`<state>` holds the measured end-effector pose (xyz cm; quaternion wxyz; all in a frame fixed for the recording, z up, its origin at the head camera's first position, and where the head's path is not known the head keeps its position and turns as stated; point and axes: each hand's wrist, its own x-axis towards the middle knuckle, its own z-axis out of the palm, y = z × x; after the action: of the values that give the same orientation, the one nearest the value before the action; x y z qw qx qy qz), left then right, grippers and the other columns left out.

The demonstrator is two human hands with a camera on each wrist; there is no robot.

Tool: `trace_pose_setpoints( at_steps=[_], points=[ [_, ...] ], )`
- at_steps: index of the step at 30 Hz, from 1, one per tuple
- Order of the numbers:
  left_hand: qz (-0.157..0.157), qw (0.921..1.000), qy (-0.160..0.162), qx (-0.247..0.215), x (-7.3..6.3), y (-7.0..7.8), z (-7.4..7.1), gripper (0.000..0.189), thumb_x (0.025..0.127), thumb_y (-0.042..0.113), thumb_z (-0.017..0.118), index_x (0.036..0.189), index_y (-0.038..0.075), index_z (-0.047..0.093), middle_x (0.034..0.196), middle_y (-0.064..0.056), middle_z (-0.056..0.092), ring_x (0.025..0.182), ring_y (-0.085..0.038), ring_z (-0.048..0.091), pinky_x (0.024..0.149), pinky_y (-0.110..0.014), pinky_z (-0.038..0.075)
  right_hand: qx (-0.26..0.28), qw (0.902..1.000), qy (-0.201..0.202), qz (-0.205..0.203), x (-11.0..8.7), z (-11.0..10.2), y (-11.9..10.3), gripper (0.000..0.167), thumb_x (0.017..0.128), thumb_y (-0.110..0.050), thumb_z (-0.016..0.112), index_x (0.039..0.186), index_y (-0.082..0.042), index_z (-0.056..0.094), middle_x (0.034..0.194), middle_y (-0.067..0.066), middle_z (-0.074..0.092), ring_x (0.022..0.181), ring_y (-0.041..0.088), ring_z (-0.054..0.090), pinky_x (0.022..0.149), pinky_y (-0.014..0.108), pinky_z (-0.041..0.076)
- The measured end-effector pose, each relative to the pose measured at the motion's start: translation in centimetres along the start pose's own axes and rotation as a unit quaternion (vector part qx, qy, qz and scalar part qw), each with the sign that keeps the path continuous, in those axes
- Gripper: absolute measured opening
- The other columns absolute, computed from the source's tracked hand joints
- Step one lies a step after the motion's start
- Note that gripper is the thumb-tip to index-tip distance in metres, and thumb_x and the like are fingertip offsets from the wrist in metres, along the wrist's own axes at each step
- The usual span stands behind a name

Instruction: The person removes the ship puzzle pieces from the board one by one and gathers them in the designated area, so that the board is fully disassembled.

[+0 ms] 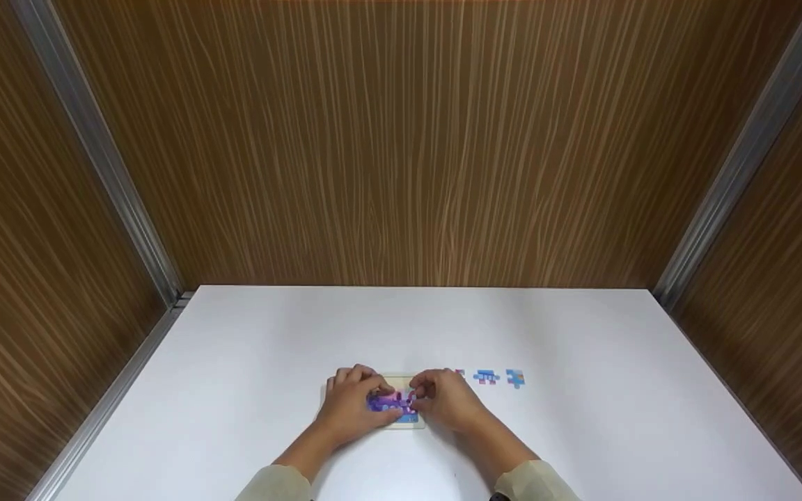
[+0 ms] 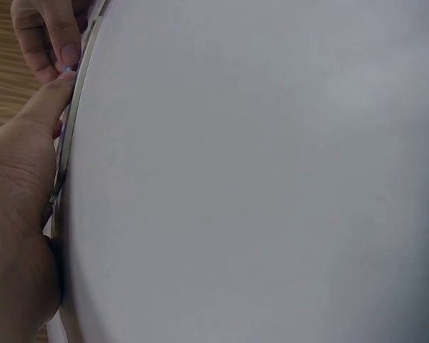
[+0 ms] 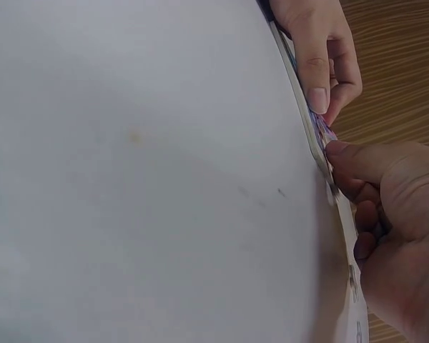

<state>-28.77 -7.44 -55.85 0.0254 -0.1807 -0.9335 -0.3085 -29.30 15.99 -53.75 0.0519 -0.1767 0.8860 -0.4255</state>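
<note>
white worktop (image 1: 582, 431), puzzle (image 1: 388, 402) on it under my left hand (image 1: 354, 406), fingers spread apart. right hand (image 1: 448, 401) seems to pinch a piece (image 1: 412, 394) at the puzzle's right side. press it crooked, i'd expect a jam; light left hold, puzzle may skid.

Lots of room is left on the desk (image 1: 255, 341) by its side and far edges. The far edge is backed by a wall (image 1: 401, 139). The puzzle board (image 1: 398, 382) is blocked by the left hand (image 1: 354, 403) and, rightward, by the right hand (image 1: 451, 400) and loose pieces (image 1: 486, 376).
</note>
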Motion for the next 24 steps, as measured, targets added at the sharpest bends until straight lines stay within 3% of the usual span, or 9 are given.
trace_pose_setpoints(
  at_steps=[12,24],
  points=[
    [-0.010,0.9999,-0.006,-0.001,0.1,0.1,-0.3,0.042,0.085,0.064,0.083,0.111,0.032,0.076,0.131,0.003,0.060,0.129,-0.028,0.048,0.109,-0.058,0.036,-0.002,0.9997,-0.006,0.024,-0.3,-1.6,0.1,0.024,0.087,-0.004,0.088,0.108,-0.008,0.077,0.091,-0.002,0.073,0.082,0.009,0.062,0.073,0.021,0.051],
    [-0.009,0.9998,-0.012,-0.009,0.2,0.0,-0.1,0.038,0.087,0.065,0.081,0.111,0.035,0.076,0.134,0.003,0.061,0.130,-0.028,0.047,0.109,-0.060,0.034,-0.025,0.9984,-0.018,0.046,-1.4,-4.0,1.0,0.025,0.088,-0.010,0.089,0.109,-0.014,0.077,0.099,-0.004,0.076,0.092,0.011,0.067,0.083,0.026,0.056]
  ],
)
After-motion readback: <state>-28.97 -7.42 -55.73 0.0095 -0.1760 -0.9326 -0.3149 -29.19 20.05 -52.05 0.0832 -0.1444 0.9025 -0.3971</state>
